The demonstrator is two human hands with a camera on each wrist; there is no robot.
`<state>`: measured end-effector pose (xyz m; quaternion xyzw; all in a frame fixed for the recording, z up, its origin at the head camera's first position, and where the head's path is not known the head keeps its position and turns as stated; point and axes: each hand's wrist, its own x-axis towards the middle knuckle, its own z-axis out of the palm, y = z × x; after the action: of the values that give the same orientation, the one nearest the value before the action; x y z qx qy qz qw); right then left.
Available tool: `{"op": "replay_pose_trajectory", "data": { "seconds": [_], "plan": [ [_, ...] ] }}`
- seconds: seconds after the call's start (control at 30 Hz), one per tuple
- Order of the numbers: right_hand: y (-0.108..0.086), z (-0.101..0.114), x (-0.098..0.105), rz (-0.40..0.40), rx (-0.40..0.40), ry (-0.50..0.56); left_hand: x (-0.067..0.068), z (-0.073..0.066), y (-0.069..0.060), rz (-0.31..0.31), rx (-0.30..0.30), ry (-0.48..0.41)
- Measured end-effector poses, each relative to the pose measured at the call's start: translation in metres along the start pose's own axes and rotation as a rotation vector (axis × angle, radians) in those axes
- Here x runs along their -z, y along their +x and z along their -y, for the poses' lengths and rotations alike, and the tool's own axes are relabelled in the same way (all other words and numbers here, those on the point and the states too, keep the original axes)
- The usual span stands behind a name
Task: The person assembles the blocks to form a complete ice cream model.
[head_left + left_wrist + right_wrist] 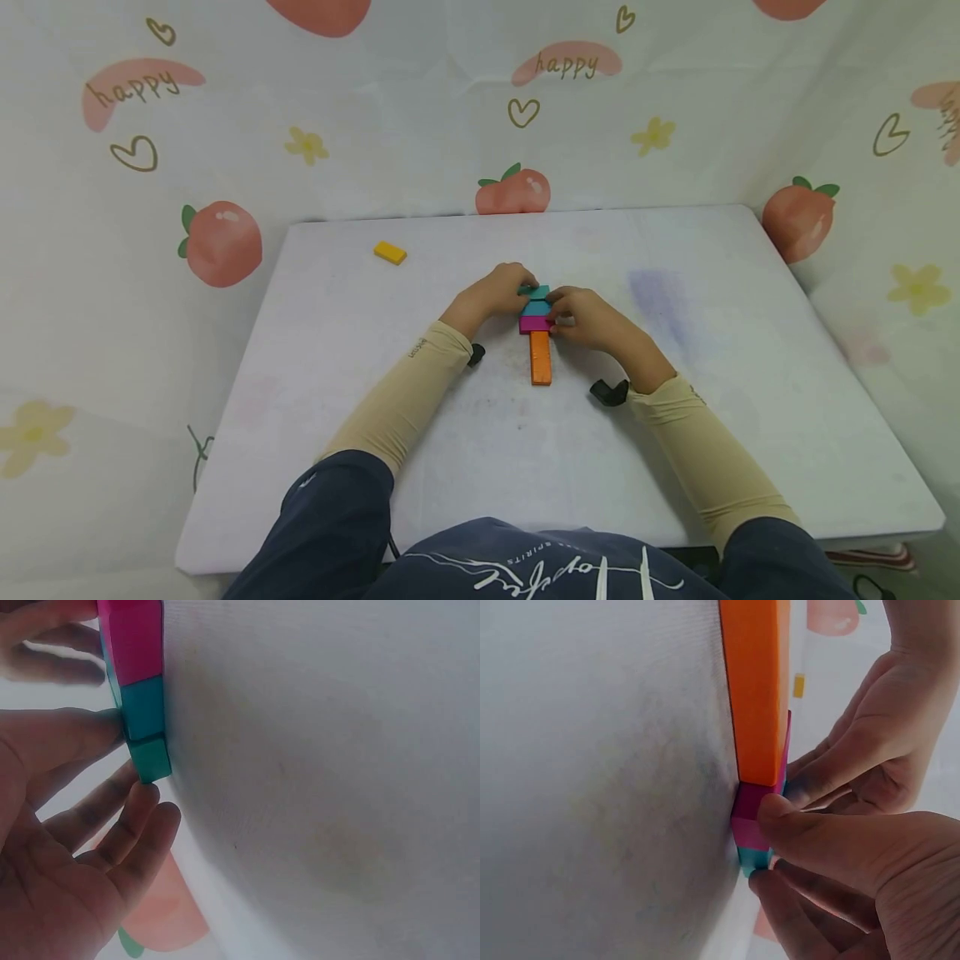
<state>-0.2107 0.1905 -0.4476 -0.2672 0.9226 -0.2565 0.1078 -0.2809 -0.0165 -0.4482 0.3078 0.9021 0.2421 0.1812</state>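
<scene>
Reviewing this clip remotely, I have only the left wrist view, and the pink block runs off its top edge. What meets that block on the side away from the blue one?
Observer: An orange block lies with its end at the pink block.
Operator: Is any block lying apart from the row?
Observer: Yes, a yellow block lies alone, toward the far left of the table.
Operator: Any mark on the table's right half?
Observer: The head view shows a bluish smudge there.
</scene>
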Motion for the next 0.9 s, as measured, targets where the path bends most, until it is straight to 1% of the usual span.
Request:
{"op": "replay_pose_trajectory", "data": {
  "seconds": [0.1,0.57,0.9],
  "plan": [
    [-0.0014,-0.0003,-0.0005,-0.012,0.019,0.0,-0.0004,-0.0007,-0.0002,-0.002,0.0,-0.007],
    [0.003,-0.0018,0.002,0.024,-0.046,0.023,-0.003,-0.0012,0.0007,-0.006,-0.009,0.021],
    [0.0033,-0.0043,0.0018,0.042,-0.057,0.047,-0.0031,-0.0021,0.0018,-0.002,-0.018,0.005]
  ]
}}
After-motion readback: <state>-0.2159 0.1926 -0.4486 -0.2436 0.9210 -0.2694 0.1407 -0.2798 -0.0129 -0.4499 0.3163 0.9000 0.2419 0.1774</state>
